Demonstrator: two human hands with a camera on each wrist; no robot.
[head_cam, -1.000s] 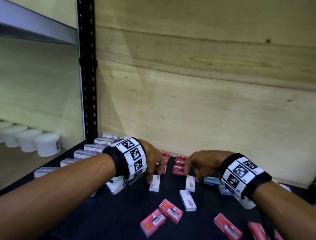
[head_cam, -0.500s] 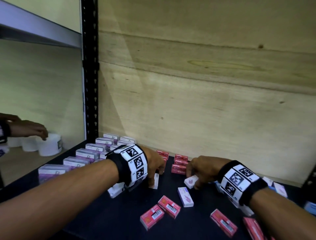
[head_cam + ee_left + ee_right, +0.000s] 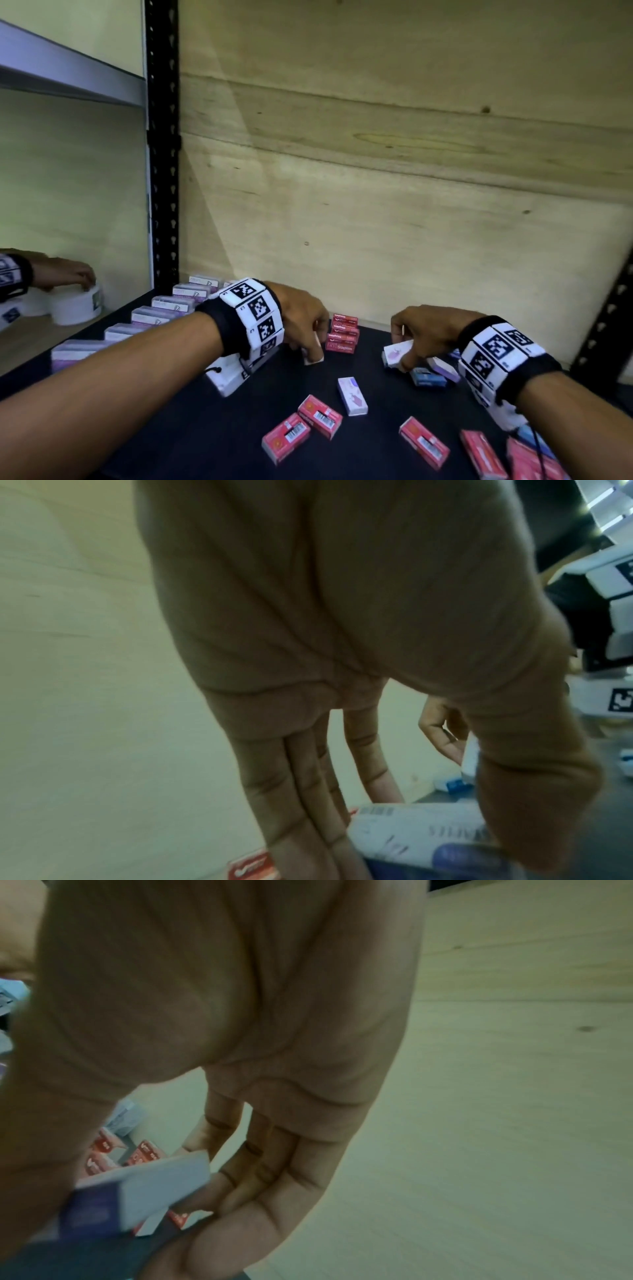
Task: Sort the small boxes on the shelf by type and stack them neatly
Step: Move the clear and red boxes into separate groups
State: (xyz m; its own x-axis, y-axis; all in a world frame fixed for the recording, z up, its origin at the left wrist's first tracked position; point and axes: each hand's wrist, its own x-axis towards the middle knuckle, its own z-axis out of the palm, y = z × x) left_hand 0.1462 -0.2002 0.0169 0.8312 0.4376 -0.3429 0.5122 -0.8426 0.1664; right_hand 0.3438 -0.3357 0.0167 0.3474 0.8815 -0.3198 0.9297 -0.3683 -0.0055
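Small boxes lie on a dark shelf [image 3: 212, 442]. My left hand [image 3: 303, 320] grips a white box [image 3: 313, 354] standing on end beside the stacked red boxes [image 3: 342, 334]; the left wrist view shows that white box [image 3: 421, 831] between fingers and thumb. My right hand [image 3: 423, 334] pinches a white-and-purple box [image 3: 397, 353], lifted just above the shelf, seen up close as the white-and-purple box [image 3: 143, 1191] in the right wrist view. Another white box [image 3: 352, 395] lies loose in the middle, with two red boxes [image 3: 303, 428] in front of it.
A row of purple-white boxes [image 3: 154, 313] lines the left edge by the black upright [image 3: 161, 144]. Blue boxes [image 3: 428, 378] lie under my right hand, and more red boxes [image 3: 424, 442] at front right. Another person's hand [image 3: 65, 274] touches a white tub [image 3: 77, 306] on the neighbouring shelf.
My right hand has picked the white-and-purple box up off the shelf and drawn it right. My left hand has closed on the white box. Another person's hand has reached in to the tubs.
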